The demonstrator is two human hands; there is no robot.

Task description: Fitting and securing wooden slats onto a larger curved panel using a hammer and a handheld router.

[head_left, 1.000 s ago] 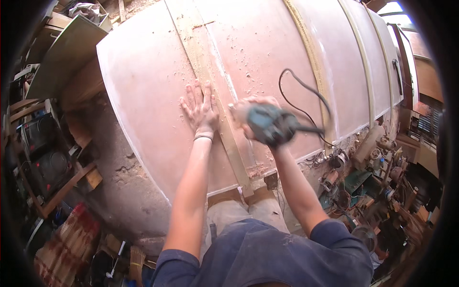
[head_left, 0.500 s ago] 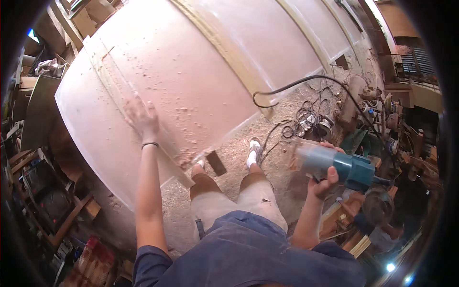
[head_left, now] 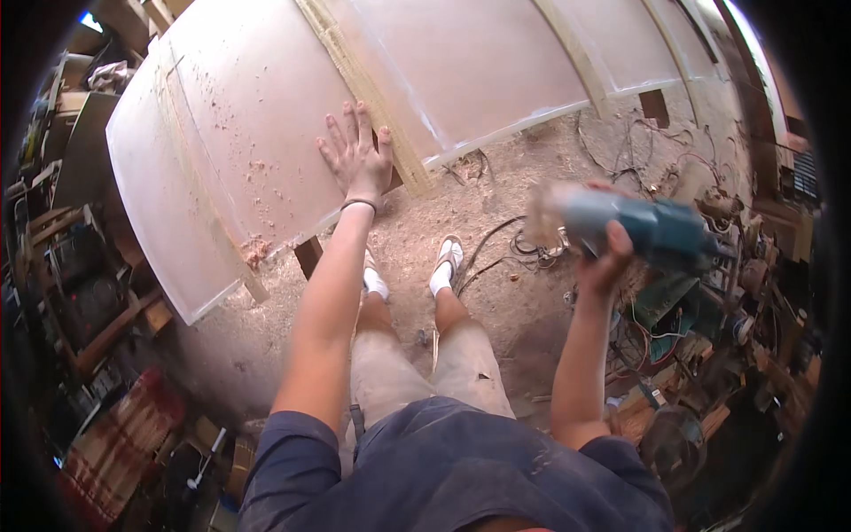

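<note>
Nearest of all is a dark navy short-sleeved shirt (head_left: 470, 465), with beige knee-length shorts (head_left: 470, 368) beyond it. The right hand (head_left: 607, 253) is raised on the person's right side, its fingers and thumb wrapped around a teal cylindrical power tool (head_left: 651, 226). The tool lies roughly sideways in the grasp, above the floor and clear of the panel, its pale end turned to the left; motion blur hides the detail of that end.

Farther forward, the left hand (head_left: 362, 164) is unclenched and grasps nothing. Its fingers are spread palm-down on a large pale pink sheet panel (head_left: 266, 106), index finger and thumb over a long yellowish wooden strip (head_left: 350, 66); whether the whole palm presses down cannot be told. The left forearm blocks the view of part of the panel's near edge, beside a dark brown rectangular block (head_left: 308, 255).

A second pale wooden strip (head_left: 199, 173) crosses the panel's left part, with reddish wood shavings (head_left: 257, 248) heaped near its lower end. Below the panel are two feet in white socks and sandals on a dusty brown floor (head_left: 514, 177). Black looped cables (head_left: 532, 253) lie on the floor beyond the tool's pale end.
</note>
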